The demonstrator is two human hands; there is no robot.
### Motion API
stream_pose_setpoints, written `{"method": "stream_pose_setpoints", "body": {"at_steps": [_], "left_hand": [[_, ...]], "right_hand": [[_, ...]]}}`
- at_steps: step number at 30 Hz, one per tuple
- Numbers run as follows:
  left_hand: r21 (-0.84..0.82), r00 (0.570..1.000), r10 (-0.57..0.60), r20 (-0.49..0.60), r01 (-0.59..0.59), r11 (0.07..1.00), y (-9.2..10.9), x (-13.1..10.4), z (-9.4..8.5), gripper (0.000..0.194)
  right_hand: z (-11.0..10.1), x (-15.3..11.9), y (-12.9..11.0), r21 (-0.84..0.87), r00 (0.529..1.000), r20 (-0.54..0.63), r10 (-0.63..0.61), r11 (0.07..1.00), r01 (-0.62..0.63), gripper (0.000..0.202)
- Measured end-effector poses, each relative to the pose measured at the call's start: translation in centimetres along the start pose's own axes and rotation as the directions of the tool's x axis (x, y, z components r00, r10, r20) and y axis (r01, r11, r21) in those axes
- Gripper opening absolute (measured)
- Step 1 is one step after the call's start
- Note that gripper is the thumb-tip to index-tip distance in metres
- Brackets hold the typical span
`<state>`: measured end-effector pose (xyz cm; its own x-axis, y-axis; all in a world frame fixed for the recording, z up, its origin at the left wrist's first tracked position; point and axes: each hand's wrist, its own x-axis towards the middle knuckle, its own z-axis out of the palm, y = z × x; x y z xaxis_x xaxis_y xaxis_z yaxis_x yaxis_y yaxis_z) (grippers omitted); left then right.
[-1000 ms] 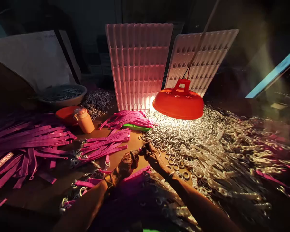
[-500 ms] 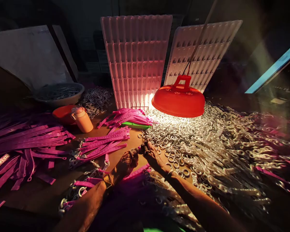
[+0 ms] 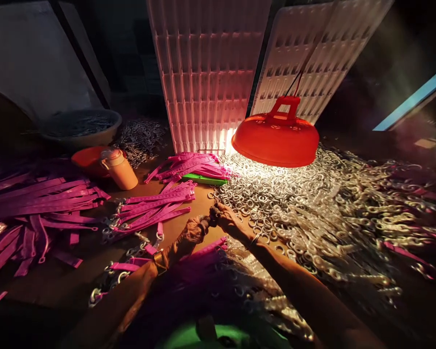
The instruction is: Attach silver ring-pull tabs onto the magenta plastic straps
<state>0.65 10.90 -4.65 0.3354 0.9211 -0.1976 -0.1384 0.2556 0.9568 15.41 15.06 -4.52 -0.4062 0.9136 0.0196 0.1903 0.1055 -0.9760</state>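
Observation:
My left hand and my right hand meet over the middle of the table, fingertips touching. Both are closed in a pinch, and whatever lies between the dark fingertips is too small and hidden to name. Just beyond and to the right of my right hand spreads a heap of metal rings. Pink straps lie in a bundle left of my hands, some with metal rings and clips at their ends. Another pink strap shows beneath my wrists, partly in shadow.
A red lamp hangs low over the rings. Behind stand two ridged panels. At left are an orange bottle, a red bowl, a basin and a larger pile of pink straps. Ringed metal chains lie right.
The view has tipped downward and come slightly closer. My hands stay together, fingers shifted a little, with the pink bit seen between them earlier now hidden.

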Motion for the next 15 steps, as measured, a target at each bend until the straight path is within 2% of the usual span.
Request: {"method": "stream_pose_setpoints", "body": {"at_steps": [4, 7, 9, 11, 13, 15], "left_hand": [[0.015, 0.995, -0.094, -0.015, 0.094, 0.995, 2.3, -0.1, -0.2, 0.035], [0.021, 0.983, -0.183, -0.026, 0.184, 0.983, 5.4, -1.8, 0.2, 0.035], [0.087, 0.981, -0.195, 0.022, 0.192, 0.977, 7.4, -3.5, 0.7, 0.034], [0.196, 0.961, -0.263, 0.09, 0.242, 0.95, 8.6, -5.4, 1.2, 0.032], [0.268, 0.932, -0.323, 0.165, 0.273, 0.924, 8.6, -7.1, 1.7, 0.029], [0.212, 0.908, -0.333, 0.254, 0.283, 0.935, 7.6, -8.6, 2.1, 0.028]], "right_hand": [[-0.9, -1.1, -1.9, -0.229, 0.982, 0.065, -0.175, 0.956, 0.185, 0.022], [-1.1, -3.9, -4.2, -0.376, 0.966, 0.156, -0.204, 0.892, 0.25, 0.023], [-0.8, -6.6, -5.8, -0.427, 0.963, 0.205, -0.173, 0.87, 0.247, 0.022], [-0.2, -9.5, -6.9, -0.469, 0.968, 0.214, -0.131, 0.855, 0.219, 0.022], [0.5, -12.3, -7.4, -0.517, 0.979, 0.176, -0.098, 0.837, 0.177, 0.02], [1.1, -14.7, -7.2, -0.535, 0.99, 0.125, -0.065, 0.836, 0.123, 0.015]]}}
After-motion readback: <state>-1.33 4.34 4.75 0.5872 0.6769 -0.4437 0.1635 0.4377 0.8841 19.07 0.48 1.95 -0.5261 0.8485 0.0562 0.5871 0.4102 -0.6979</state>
